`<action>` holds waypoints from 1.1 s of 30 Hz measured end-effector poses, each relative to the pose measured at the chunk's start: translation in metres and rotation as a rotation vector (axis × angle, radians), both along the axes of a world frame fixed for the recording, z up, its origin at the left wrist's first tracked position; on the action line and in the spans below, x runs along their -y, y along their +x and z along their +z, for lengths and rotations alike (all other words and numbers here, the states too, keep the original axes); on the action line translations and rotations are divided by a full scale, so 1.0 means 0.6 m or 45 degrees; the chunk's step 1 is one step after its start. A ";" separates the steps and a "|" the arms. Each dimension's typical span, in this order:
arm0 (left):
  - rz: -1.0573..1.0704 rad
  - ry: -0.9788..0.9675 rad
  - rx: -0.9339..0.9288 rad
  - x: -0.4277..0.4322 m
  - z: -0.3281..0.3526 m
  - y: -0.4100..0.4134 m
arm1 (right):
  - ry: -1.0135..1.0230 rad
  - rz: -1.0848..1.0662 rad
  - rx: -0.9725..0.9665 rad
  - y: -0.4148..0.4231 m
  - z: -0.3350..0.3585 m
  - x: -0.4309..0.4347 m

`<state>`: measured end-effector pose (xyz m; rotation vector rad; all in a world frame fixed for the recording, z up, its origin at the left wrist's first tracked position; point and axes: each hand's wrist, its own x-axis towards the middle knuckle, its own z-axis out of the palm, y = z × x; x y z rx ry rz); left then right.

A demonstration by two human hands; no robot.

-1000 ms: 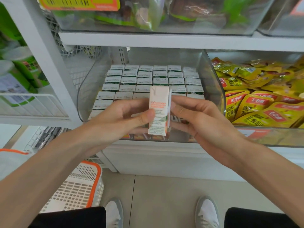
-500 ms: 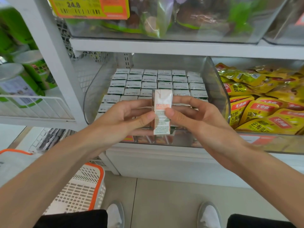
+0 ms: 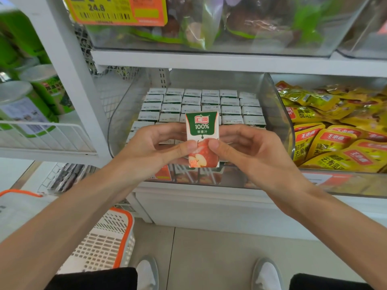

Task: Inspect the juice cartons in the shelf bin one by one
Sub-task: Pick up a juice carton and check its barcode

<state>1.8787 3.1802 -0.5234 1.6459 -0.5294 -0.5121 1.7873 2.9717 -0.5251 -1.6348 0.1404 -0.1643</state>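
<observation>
Fingers (image 3: 167, 130) and thumbs of the left hand (image 3: 155, 145) and right hand (image 3: 251, 151) pinch a small rectangular apple juice carton (image 3: 202, 126) upright before the clear plastic bin (image 3: 274, 114) holding rows of boxy cartons (image 3: 209, 101). Its glossy apple-printed front now faces the camera; earlier its narrow side did.

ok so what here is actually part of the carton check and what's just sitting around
Part of the job:
- held carton, pinched between left hand and right hand
- cartons in rows
- clear bin that holds them

Just around:
- yellow snack packs
- basket on the floor
- green tubs
- price tag
</observation>
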 end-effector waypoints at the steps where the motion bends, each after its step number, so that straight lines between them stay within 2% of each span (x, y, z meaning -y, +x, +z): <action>1: 0.008 0.006 0.003 0.000 0.000 0.000 | 0.009 -0.004 -0.003 0.000 0.000 0.000; 11: 0.003 -0.035 -0.009 -0.001 -0.004 0.004 | 0.025 -0.008 -0.046 0.000 0.000 0.003; 15: 0.026 -0.034 0.027 -0.003 -0.006 0.006 | 0.252 -0.061 -0.082 0.000 0.001 0.002; 18: 0.044 -0.065 0.030 -0.001 -0.006 0.007 | 0.301 -0.053 -0.076 -0.001 0.002 -0.001; 21: -0.026 -0.098 -0.003 0.001 -0.004 0.003 | 0.261 0.015 -0.054 -0.001 0.003 -0.002; 25: -0.172 -0.052 0.025 0.003 -0.002 -0.007 | 0.065 0.067 -0.057 -0.001 0.003 -0.002; 28: -0.115 -0.036 0.045 0.003 -0.001 -0.006 | -0.036 0.055 -0.074 0.001 0.003 0.001; 33: -0.043 -0.033 0.059 0.002 -0.002 -0.002 | -0.013 0.074 -0.135 0.002 0.004 -0.002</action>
